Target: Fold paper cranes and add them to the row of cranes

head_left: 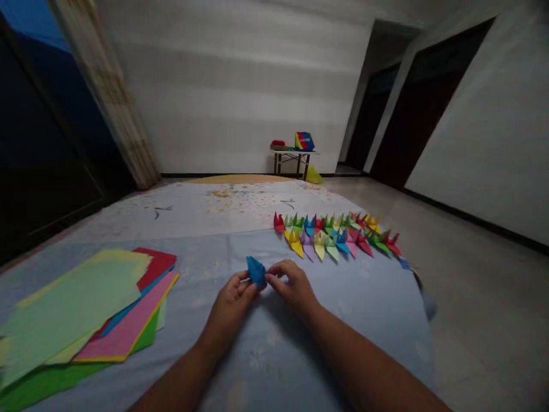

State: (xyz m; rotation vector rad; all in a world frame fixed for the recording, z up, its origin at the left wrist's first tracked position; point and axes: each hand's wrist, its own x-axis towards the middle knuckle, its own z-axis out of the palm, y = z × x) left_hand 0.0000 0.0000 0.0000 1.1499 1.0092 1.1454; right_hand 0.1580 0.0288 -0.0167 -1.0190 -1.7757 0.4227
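Note:
A small blue folded paper (256, 271) is held up over the blue cloth in front of me. My left hand (235, 296) grips its lower left side, with the thumb in front and the fingers curled behind. On the other side, my right hand (291, 283) pinches its right edge between thumb and forefinger. Beyond my right hand stand several folded paper cranes (334, 237) in red, yellow, green, blue, pink and purple, set close together in rows. The finer folds of the blue paper are too small to make out.
Loose coloured paper sheets (81, 303) lie in an overlapping pile at the left. A pale blue cloth (206, 366) covers the near table, and a white flowered cloth (193, 214) the far part. A small stand (295, 153) with a colourful box (304, 141) is by the wall.

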